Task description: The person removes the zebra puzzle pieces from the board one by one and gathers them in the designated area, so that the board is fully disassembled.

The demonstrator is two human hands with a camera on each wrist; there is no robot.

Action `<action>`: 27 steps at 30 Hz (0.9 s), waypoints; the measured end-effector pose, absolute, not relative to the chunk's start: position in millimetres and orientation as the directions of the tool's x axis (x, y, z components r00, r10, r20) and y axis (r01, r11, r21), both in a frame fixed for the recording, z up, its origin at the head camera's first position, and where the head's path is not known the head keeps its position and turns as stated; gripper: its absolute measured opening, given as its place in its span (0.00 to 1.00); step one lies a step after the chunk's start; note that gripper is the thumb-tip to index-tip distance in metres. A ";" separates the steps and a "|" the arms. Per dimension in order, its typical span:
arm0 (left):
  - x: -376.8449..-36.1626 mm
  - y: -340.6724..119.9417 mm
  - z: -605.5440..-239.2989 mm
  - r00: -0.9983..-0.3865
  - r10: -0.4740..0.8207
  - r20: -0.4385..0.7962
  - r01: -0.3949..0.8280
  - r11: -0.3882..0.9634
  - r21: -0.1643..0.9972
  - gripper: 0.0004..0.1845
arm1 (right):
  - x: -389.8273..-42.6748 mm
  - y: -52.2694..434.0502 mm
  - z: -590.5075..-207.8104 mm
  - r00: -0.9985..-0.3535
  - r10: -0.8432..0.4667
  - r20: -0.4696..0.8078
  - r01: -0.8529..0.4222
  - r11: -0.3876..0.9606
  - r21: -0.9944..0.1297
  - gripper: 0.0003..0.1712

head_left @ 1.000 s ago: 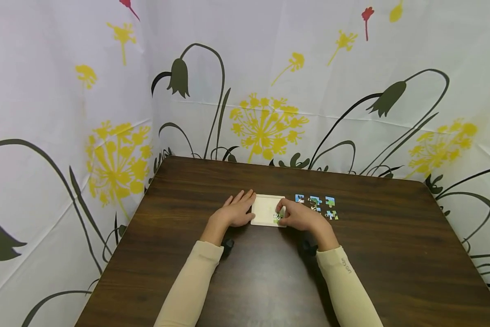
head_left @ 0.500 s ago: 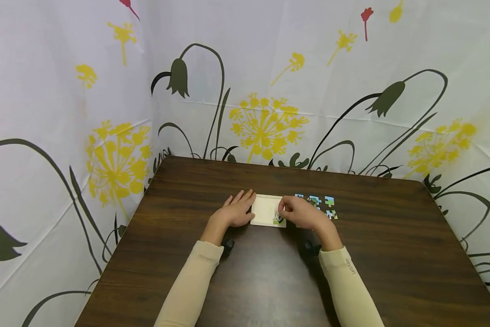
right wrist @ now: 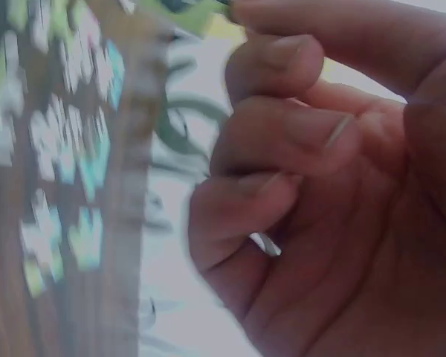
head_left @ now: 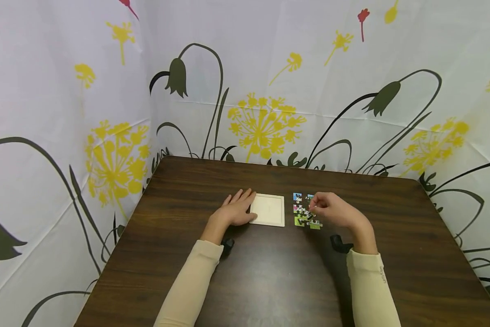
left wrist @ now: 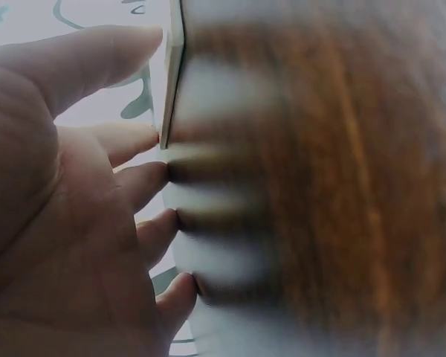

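Note:
In the head view my left hand (head_left: pixel 236 210) lies flat on the dark wooden table (head_left: pixel 269 272), fingers straight, touching the left edge of a shallow white puzzle tray (head_left: pixel 268 210). The tray holds nothing. The left wrist view shows my left hand (left wrist: pixel 97 186) with its fingertips near the tray (left wrist: pixel 172 74) edge. To the right of the tray lie several colourful loose puzzle pieces (head_left: pixel 304 214). My right hand (head_left: pixel 328 211) hovers over them with curled fingers. In the blurred right wrist view my right hand (right wrist: pixel 320 149) seems to pinch a small green piece (right wrist: pixel 197 9) above the loose pieces (right wrist: pixel 67 149).
A white curtain (head_left: pixel 269 68) printed with yellow and dark flowers encloses the table on the left and at the back. Bare tabletop lies in front of the tray and on both sides. Cream sleeves (head_left: pixel 195 281) cover both forearms.
My right hand has left the tray's lower right corner and moved right to the loose pieces. The piece that lay in that corner is gone from the tray. The left hand has stayed put.

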State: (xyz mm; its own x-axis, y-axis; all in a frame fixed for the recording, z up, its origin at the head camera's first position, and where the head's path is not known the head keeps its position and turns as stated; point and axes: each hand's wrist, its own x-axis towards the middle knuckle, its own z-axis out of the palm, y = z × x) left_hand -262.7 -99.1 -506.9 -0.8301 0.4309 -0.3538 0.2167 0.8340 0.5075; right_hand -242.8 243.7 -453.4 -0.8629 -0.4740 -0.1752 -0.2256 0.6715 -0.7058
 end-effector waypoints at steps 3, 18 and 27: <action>-262.5 -101.1 -506.2 -0.828 0.419 -0.372 0.210 0.848 0.487 0.45 | -241.3 263.5 -449.2 -0.860 -0.454 -0.231 -0.188 0.704 -0.684 0.07; -277.2 -108.4 -532.9 -0.836 0.416 -0.357 0.199 0.837 0.510 0.49 | -246.3 294.9 -463.8 -0.886 -0.363 -0.288 -0.129 0.790 -0.600 0.06; -263.7 -108.0 -508.1 -0.840 0.421 -0.341 0.217 0.838 0.501 0.48 | -244.6 302.1 -468.6 -0.856 -0.328 -0.399 -0.040 0.812 -0.582 0.10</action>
State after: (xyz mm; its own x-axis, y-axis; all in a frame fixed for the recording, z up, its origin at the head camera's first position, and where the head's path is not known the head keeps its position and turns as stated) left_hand -263.7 -108.0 -508.1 -0.8404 0.4212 -0.3410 0.2169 0.8380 0.5007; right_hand -244.6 302.1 -468.6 -0.8562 -0.3283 -0.3988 -0.0403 0.8122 -0.5820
